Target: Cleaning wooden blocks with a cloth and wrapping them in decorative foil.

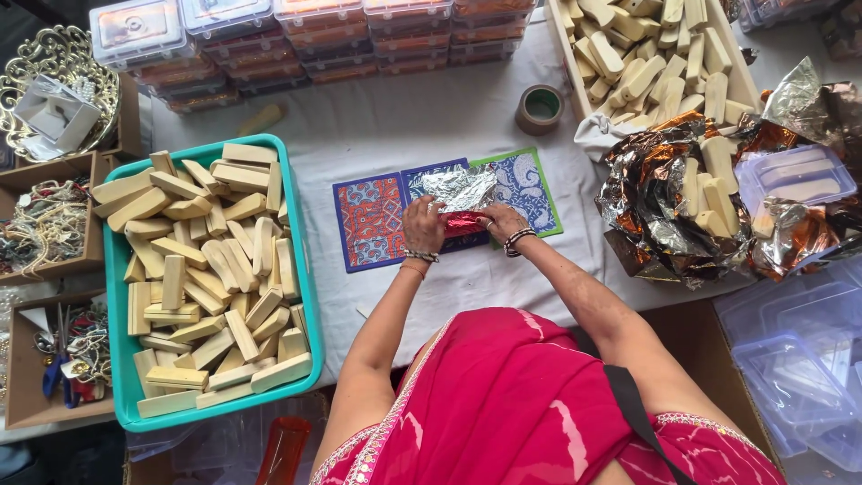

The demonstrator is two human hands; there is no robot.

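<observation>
Head view — both hands (424, 224) (499, 218) fold foil sheet (460, 186) w/ red piece (461, 222).

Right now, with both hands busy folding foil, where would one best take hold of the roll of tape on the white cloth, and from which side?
The roll of tape lies flat on the white cloth, hole up, clear of the wooden tray. Probably best from above: one finger inside the hole, thumb on the outer wall, pinching the ring. The right hand is nearer than the left hand.

The tray (118, 296) at left is teal, its blocks (211, 278) pale cream. The centre mats (373, 220) show red, blue and green paisley prints under silver foil (460, 187).
</observation>
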